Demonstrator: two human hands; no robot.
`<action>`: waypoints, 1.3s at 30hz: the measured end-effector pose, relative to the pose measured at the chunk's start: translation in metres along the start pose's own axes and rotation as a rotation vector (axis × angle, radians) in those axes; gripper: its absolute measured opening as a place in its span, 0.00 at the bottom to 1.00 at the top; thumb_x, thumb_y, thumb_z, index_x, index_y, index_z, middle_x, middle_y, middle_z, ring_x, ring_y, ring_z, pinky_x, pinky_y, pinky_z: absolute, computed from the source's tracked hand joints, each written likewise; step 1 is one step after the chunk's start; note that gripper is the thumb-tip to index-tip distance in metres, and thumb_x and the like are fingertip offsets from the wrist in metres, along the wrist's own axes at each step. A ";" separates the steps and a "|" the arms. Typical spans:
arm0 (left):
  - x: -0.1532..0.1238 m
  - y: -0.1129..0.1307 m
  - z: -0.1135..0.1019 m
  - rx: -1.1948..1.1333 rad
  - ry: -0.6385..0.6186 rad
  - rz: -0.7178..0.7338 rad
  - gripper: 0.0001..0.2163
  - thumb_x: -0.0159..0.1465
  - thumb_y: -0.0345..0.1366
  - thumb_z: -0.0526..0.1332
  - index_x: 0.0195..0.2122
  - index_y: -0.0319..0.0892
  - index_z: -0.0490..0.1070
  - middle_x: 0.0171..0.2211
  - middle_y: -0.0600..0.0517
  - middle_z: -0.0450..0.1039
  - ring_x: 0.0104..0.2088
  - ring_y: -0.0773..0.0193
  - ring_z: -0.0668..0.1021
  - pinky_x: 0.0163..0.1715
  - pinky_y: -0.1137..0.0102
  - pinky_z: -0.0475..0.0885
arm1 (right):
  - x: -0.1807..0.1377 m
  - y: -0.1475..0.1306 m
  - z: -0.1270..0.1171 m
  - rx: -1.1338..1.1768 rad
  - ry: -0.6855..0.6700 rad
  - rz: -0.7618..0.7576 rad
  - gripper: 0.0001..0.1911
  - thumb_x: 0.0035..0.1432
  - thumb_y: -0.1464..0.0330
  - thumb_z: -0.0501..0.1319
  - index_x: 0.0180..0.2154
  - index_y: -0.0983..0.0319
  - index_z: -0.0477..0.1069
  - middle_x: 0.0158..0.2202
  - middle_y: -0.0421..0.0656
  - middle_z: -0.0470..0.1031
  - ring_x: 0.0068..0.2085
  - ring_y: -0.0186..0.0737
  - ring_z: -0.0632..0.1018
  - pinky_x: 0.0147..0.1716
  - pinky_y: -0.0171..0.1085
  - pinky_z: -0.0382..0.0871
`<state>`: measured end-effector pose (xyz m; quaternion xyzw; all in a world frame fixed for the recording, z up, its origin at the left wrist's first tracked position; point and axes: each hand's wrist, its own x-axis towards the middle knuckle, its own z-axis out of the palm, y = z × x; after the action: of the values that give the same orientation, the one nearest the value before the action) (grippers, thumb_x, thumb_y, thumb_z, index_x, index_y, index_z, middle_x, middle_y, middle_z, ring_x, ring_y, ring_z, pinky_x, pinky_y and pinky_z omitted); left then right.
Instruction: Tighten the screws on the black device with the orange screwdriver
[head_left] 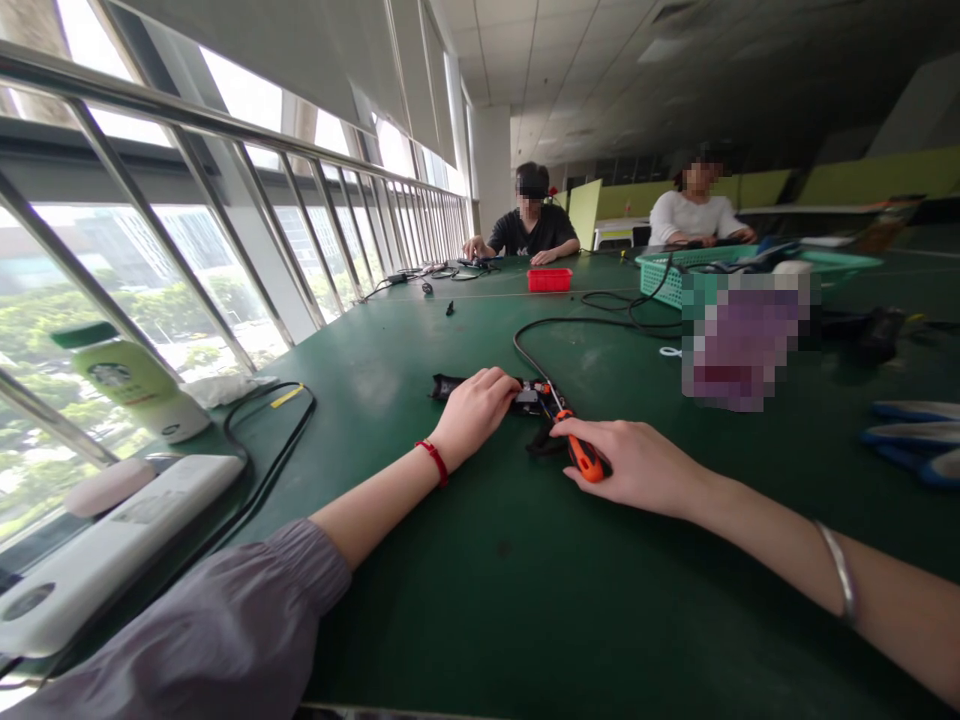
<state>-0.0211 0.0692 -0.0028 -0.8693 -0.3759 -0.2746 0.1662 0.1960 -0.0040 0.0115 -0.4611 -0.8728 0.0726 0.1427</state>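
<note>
A long black corded device [529, 402] lies on the green table [420, 600], its inner parts exposed at the right end. My left hand [478, 408] is closed over the middle of it, fingers pressed down on the body. In my right hand [646, 462] is a screwdriver [586, 460] with an orange and black handle. Its shaft slants up and left, and the tip is at the exposed parts; whether it sits in a screw is too small to tell. A black cord [525, 330] runs from near the device toward the back right.
At the left stand a green-capped bottle [135, 385] and a long white case [120, 560], beside a looped black cable [277, 470]. A red tray [550, 280] and a green basket [660, 280] are farther back. Blue-and-white gloves [919, 440] lie right. Two people sit beyond.
</note>
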 end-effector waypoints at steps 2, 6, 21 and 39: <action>-0.002 0.000 0.000 0.040 0.019 0.016 0.09 0.67 0.32 0.50 0.42 0.39 0.69 0.36 0.49 0.71 0.37 0.63 0.73 0.36 0.70 0.69 | -0.001 0.001 0.000 -0.004 -0.002 -0.002 0.22 0.55 0.62 0.56 0.52 0.57 0.67 0.44 0.42 0.77 0.40 0.45 0.78 0.39 0.43 0.71; -0.006 -0.004 -0.002 0.129 0.010 0.114 0.12 0.68 0.32 0.48 0.49 0.41 0.66 0.36 0.50 0.71 0.36 0.64 0.72 0.35 0.70 0.68 | -0.002 0.001 0.001 -0.018 0.002 -0.006 0.22 0.55 0.61 0.57 0.52 0.57 0.66 0.45 0.43 0.77 0.40 0.45 0.78 0.39 0.43 0.71; -0.005 0.006 0.000 0.022 0.119 0.040 0.10 0.68 0.33 0.50 0.43 0.40 0.70 0.37 0.49 0.72 0.37 0.64 0.73 0.37 0.71 0.68 | -0.006 0.003 0.003 -0.076 0.024 -0.029 0.22 0.54 0.62 0.57 0.51 0.56 0.67 0.45 0.43 0.77 0.41 0.46 0.79 0.38 0.41 0.71; 0.011 0.018 0.013 -0.153 0.047 -0.046 0.07 0.64 0.36 0.57 0.37 0.44 0.75 0.35 0.52 0.74 0.37 0.63 0.71 0.38 0.68 0.65 | -0.008 0.003 0.000 -0.094 -0.004 -0.038 0.22 0.55 0.62 0.56 0.52 0.57 0.66 0.44 0.43 0.77 0.41 0.46 0.79 0.37 0.40 0.71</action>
<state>0.0028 0.0693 -0.0080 -0.8639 -0.3696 -0.3267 0.1017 0.2028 -0.0084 0.0090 -0.4507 -0.8840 0.0296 0.1205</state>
